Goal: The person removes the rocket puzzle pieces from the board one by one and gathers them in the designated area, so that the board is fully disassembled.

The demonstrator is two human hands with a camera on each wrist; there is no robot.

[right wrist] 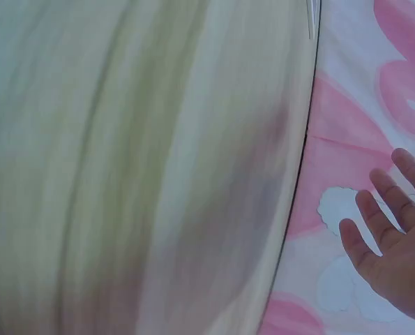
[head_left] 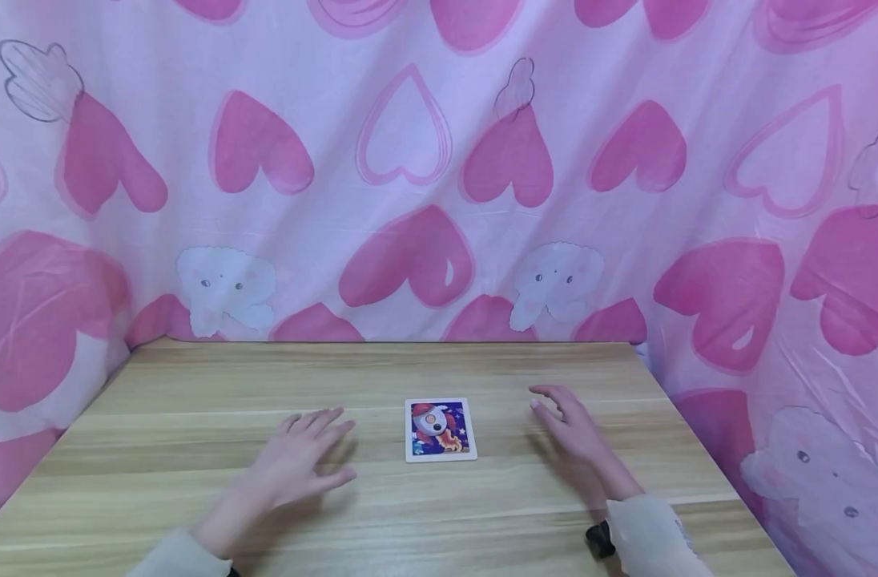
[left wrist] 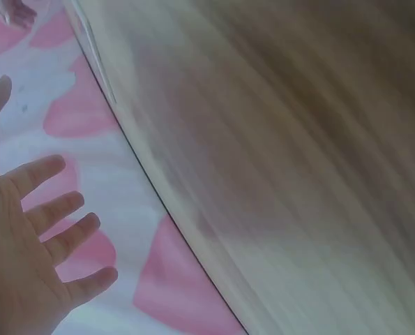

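Observation:
A white-bordered picture card (head_left: 441, 430) lies flat on the wooden table (head_left: 367, 521), showing a cartoon rocket on a dark starry ground. To its left hovers my left hand (head_left: 298, 461), fingers spread, apart from the card and holding nothing. In the left wrist view the same hand (left wrist: 33, 244) shows its palm and spread fingers. My right hand (head_left: 572, 429) is off to the card's right, also above the tabletop with nothing in it. The right wrist view has that hand (right wrist: 395, 244) with its fingers extended. Only a sliver of the card's edge shows in each wrist view.
A pink curtain (head_left: 410, 248) printed with hearts and white animals hangs behind the table and along both its sides. A black band (head_left: 600, 541) sits at the right wrist, by the light sleeve (head_left: 651, 533).

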